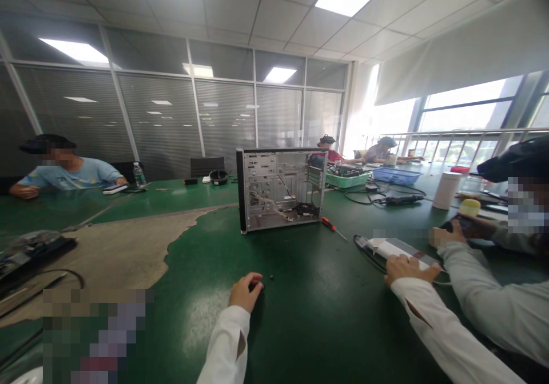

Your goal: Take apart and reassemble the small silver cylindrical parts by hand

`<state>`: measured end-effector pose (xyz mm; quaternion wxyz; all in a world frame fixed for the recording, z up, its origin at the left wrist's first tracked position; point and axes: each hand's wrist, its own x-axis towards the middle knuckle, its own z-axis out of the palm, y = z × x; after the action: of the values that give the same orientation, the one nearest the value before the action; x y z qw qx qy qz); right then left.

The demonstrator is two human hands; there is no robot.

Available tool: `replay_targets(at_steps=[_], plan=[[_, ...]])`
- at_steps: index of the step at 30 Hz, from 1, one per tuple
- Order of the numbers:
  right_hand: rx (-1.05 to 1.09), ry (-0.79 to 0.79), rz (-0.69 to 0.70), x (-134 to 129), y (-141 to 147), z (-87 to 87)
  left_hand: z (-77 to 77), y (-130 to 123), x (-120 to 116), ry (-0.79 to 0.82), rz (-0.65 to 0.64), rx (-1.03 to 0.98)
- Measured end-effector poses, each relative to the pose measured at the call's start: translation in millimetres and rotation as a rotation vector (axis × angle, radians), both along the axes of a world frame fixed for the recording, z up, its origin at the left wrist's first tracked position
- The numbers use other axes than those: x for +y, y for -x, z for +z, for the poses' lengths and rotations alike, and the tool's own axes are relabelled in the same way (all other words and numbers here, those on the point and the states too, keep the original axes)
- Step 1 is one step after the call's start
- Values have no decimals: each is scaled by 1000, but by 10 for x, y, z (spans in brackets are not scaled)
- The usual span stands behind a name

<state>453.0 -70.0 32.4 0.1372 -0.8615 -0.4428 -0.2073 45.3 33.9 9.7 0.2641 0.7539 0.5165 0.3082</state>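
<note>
My left hand (pixel 246 292) rests on the green table with its fingers loosely curled and a gap beside the thumb; nothing shows in it. Just right of it lies a tiny dark piece (pixel 271 277), too small to name. My right hand (pixel 412 271) lies over a long white box-like device (pixel 388 248), fingers and thumb around its near end. A black cable (pixel 364 251) runs along that device. Beyond both hands stands an open computer case (pixel 281 192), upright, with loose wires and a black fan-like part inside. A red-and-black screwdriver (pixel 332 227) lies by its right corner.
Close on my right, a co-worker's hands (pixel 450 232) hold a dark object. Behind are a white bottle (pixel 446 191), a green basket (pixel 347 179), a blue basket (pixel 397 175) and cables. A torn tan sheet (pixel 124 247) covers the left side. Other people sit across the table.
</note>
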Motion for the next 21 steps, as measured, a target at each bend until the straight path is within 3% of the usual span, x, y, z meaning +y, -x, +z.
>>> replay_targets(at_steps=[3, 6, 8, 11, 13, 17, 21], plan=[[64, 213, -121, -26, 16, 90, 36, -5, -19, -4, -8, 13], [-87, 187, -26, -54, 298, 159, 33, 3, -15, -7, -10, 15], [-159, 130, 164, -35, 668, 147, 5, 11, 3, -14, -17, 10], [-75, 187, 667, 65, 1386, 48, -36, 19, 27, -27, -31, -1], [6, 220, 908, 170, 1840, -26, -43, 19, 25, -33, -32, -6], [25, 200, 1068, 461, 2362, -111, -13, 3, -8, -42, -22, -7], [50, 107, 1176, 742, 2387, -199, 24, -14, -30, -42, -17, -9]])
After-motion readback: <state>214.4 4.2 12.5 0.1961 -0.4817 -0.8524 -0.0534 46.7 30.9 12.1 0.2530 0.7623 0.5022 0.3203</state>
